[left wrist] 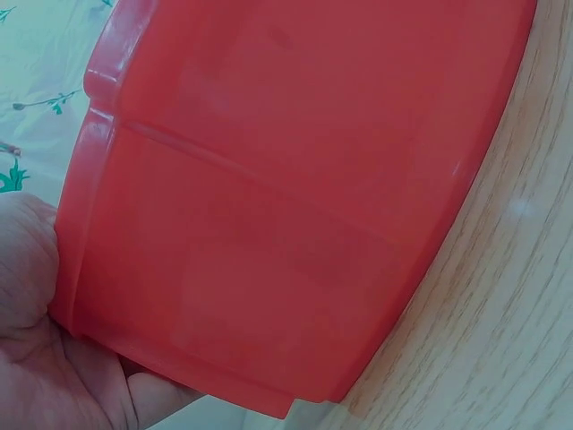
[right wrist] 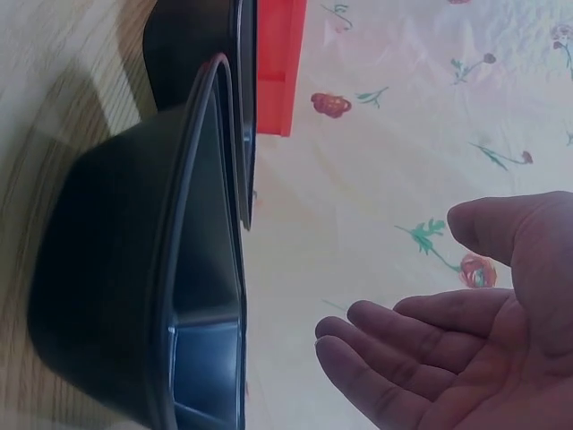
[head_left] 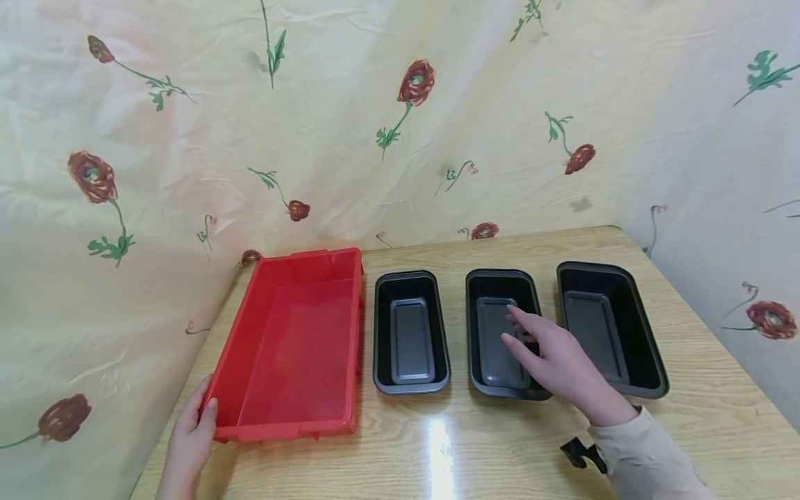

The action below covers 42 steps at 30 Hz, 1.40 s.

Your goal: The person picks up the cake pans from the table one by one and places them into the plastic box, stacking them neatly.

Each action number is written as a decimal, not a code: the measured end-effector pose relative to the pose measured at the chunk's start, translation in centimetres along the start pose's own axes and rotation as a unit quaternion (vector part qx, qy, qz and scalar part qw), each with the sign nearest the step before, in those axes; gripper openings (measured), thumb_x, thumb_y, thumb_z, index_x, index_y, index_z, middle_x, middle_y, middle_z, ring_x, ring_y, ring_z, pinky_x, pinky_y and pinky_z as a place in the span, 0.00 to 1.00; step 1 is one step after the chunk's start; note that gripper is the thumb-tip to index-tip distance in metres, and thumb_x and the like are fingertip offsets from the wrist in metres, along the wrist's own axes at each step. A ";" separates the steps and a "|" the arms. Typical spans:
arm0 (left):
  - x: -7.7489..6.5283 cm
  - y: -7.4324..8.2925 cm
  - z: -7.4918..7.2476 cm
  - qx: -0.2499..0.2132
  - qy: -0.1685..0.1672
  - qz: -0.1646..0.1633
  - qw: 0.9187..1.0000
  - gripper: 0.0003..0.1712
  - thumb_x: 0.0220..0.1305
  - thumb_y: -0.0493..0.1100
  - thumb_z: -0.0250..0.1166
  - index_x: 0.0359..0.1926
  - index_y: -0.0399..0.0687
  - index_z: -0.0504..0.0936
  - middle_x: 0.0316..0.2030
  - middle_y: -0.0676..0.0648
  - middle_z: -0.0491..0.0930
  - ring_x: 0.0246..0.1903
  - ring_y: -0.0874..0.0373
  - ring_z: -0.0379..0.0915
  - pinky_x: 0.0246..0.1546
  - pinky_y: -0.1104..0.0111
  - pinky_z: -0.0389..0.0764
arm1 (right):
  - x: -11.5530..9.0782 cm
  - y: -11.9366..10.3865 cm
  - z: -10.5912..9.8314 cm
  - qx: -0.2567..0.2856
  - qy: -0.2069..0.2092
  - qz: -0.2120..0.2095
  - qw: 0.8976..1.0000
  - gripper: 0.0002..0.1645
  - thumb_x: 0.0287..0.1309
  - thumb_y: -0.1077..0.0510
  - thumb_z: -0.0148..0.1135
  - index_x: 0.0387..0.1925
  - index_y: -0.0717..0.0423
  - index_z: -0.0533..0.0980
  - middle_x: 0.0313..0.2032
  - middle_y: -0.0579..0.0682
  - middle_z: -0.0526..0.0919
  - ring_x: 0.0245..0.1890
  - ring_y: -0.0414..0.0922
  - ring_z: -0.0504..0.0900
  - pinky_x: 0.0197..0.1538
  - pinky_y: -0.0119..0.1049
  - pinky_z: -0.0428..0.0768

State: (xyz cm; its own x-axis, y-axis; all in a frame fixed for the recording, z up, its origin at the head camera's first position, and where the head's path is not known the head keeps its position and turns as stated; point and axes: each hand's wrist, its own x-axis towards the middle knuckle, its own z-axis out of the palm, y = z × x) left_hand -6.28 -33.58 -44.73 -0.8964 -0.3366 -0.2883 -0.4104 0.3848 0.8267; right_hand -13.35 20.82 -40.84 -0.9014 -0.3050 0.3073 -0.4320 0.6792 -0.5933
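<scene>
At the left of the head view lies a red plastic tray (head_left: 300, 354) with raised sides. My left hand (head_left: 190, 434) grips its near left corner, thumb over the rim and fingers along the outer side; the left wrist view shows the tray's outer wall (left wrist: 269, 224) beside that hand. My right hand (head_left: 559, 357), fingers loosely extended and holding nothing, hovers over the middle black loaf pan (head_left: 496, 357), covering part of its right side. In the right wrist view the fingers (right wrist: 385, 372) are apart from the pan (right wrist: 107, 269) nearest that camera.
Another black loaf pan (head_left: 412, 340) stands between the tray and the middle pan, and a third one (head_left: 594, 333) to the right. A small black strap-like piece (head_left: 582, 453) shows beside the right sleeve. Flower-printed cloth (head_left: 350, 125) hangs behind the wooden table (head_left: 387, 458).
</scene>
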 end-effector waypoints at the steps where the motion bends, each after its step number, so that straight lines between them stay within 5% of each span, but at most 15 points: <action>1: 0.0 0.0 0.0 -0.002 0.001 0.000 1.000 0.35 0.85 0.41 0.39 0.84 0.49 0.38 0.79 0.32 0.46 0.71 0.34 0.55 0.56 0.66 0.78 | 0.0 0.0 0.1 0.001 -0.004 0.002 1.000 0.32 0.73 0.58 0.62 0.70 0.71 0.68 0.59 0.65 0.81 0.49 0.58 0.84 0.50 0.59 0.81; 15: 0.0 -0.1 0.4 -0.015 0.009 0.014 1.000 0.34 0.84 0.39 0.39 0.84 0.48 0.41 0.79 0.32 0.49 0.70 0.35 0.56 0.42 0.82 0.72 | 0.3 -0.8 0.7 0.028 -0.031 0.015 0.999 0.29 0.75 0.56 0.61 0.69 0.68 0.71 0.56 0.60 0.84 0.46 0.48 0.84 0.47 0.53 0.82; 31: -0.2 0.0 0.3 -0.015 -0.002 0.013 1.000 0.34 0.84 0.41 0.37 0.84 0.49 0.39 0.79 0.33 0.47 0.71 0.36 0.54 0.42 0.83 0.71 | 0.7 -1.5 2.2 0.072 -0.045 -0.002 0.996 0.26 0.73 0.60 0.62 0.65 0.73 0.74 0.50 0.56 0.86 0.43 0.45 0.85 0.47 0.45 0.84; 42: 0.1 -0.1 0.1 -0.012 -0.004 -0.004 1.000 0.34 0.85 0.43 0.37 0.84 0.51 0.38 0.80 0.34 0.47 0.71 0.35 0.54 0.48 0.75 0.75 | 1.3 -2.4 2.8 0.098 -0.058 0.002 0.993 0.25 0.74 0.60 0.62 0.64 0.72 0.75 0.50 0.54 0.87 0.42 0.42 0.83 0.46 0.39 0.84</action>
State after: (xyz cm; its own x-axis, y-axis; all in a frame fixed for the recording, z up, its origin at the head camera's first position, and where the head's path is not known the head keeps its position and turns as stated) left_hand -6.33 -33.58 -44.94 -0.8941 -0.3332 -0.2993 -0.4144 0.3616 0.8352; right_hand -13.53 16.97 -41.09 -0.8951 -0.3860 0.2232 -0.4155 0.5404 -0.7317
